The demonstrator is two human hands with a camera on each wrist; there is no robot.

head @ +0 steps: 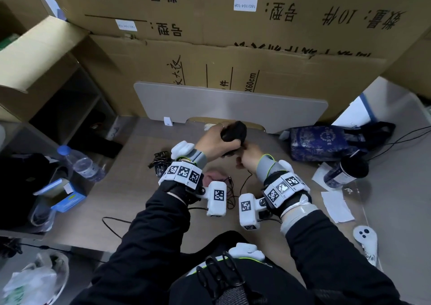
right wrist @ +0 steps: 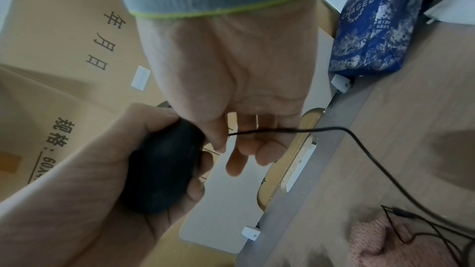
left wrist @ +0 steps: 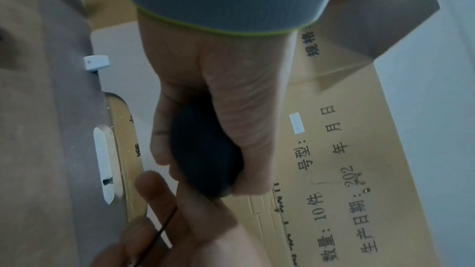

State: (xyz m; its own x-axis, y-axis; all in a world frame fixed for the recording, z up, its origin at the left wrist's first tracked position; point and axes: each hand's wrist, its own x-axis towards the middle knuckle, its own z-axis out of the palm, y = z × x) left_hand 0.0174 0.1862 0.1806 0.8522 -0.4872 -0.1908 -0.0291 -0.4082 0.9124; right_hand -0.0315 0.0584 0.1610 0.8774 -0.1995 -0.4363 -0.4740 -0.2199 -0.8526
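Nearest, at 4 o'clock from the hands, a white controller (head: 365, 239) lies on the table (head: 130, 188) by its near edge; loose paper sheets (head: 335, 208) lie just beyond it; at 8 o'clock a blue box (head: 71, 200) sits near a clear water bottle (head: 81, 163). At 6 o'clock, just nearer than the hands, a pink cloth (head: 213, 176) lies on the table with dark wires tangled over it. The right hand (head: 249, 159) is raised above the table; its thumb and forefinger pinch a thin black cable (right wrist: 334, 128) just where it meets the black oval object (head: 234, 131); its other fingers are loose and nearly straight; the cable runs off towards 6 o'clock, down to the table. The left hand (head: 213, 141), at 10 o'clock of the right and meeting it, has fingers and thumb curled round the black oval object; the object sits in its palm, clear of the table, its far end showing past the fingers. At 3 o'clock stands a dark cup (head: 347, 169), with a blue patterned bag (head: 321, 141) beyond it. At 12 o'clock a grey board (head: 233, 104) stands along the table's far edge; printed cardboard boxes (head: 233, 48) rise behind it.
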